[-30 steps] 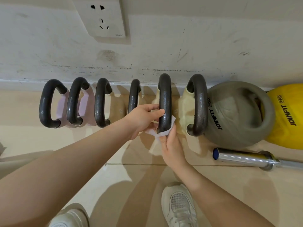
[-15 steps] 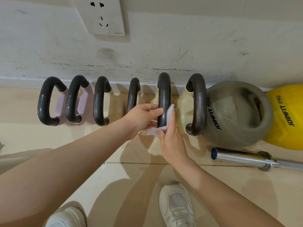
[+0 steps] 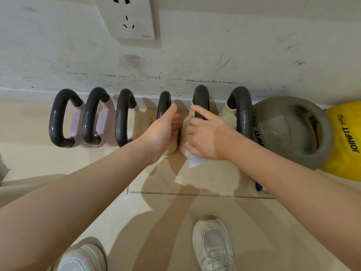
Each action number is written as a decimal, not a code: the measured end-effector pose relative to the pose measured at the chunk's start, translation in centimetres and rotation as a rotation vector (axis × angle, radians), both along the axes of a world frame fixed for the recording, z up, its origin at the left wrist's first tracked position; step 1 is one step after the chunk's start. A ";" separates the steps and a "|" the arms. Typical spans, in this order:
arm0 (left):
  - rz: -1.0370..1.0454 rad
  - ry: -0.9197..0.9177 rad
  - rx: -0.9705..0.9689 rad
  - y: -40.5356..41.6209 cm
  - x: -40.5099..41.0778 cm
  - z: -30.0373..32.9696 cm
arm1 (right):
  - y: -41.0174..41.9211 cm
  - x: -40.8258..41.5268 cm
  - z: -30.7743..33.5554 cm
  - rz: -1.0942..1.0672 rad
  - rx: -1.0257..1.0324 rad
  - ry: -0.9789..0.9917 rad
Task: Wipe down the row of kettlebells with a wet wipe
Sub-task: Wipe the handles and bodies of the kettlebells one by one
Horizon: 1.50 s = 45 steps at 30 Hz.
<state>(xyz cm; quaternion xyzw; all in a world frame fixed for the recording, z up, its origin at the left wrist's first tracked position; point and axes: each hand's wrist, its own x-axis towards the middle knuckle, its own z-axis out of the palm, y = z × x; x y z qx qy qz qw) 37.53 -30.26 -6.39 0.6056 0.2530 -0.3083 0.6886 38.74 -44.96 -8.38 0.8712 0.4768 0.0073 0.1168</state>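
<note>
A row of kettlebells with dark handles stands along the wall: two pink ones [image 3: 75, 122], then several beige ones. My right hand [image 3: 205, 136] lies palm down on the beige body of the fifth kettlebell [image 3: 201, 98], pressing the white wet wipe [image 3: 195, 162] against it; a corner of the wipe sticks out below the hand. Its index finger reaches up beside the handle. My left hand [image 3: 166, 130] rests with relaxed fingers in the gap beside the fourth kettlebell [image 3: 164, 103], touching its body.
A large grey kettlebell [image 3: 293, 132] and a yellow one [image 3: 345, 141] stand at the right. A barbell's blue end [image 3: 258, 186] peeks out under my right forearm. A wall socket [image 3: 129, 18] sits above. My white shoes [image 3: 213, 245] are on the tiled floor.
My right hand moved from the lower end of the fifth handle onto that kettlebell's body, turning palm down with the wipe. My left hand let go of the handle and shifted left.
</note>
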 end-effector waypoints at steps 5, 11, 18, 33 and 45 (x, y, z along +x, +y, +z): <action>0.010 0.038 -0.067 0.5 0.4 0.3 | 2.1 -1.5 0.7 -0.110 -0.278 0.038; 0.002 0.036 -0.070 0.5 0.4 0.3 | 2.4 -2.9 0.7 -0.161 -0.417 0.008; -0.035 -0.003 0.014 0.0 -0.3 0.1 | 1.3 -7.4 -1.9 0.065 -0.725 -0.230; -0.028 -0.038 0.019 0.3 -0.2 -0.1 | 1.2 -3.5 0.3 -0.047 -0.292 -0.079; -0.129 -0.077 0.105 0.2 -0.8 -0.4 | -0.2 -7.6 -5.0 -0.545 0.602 0.098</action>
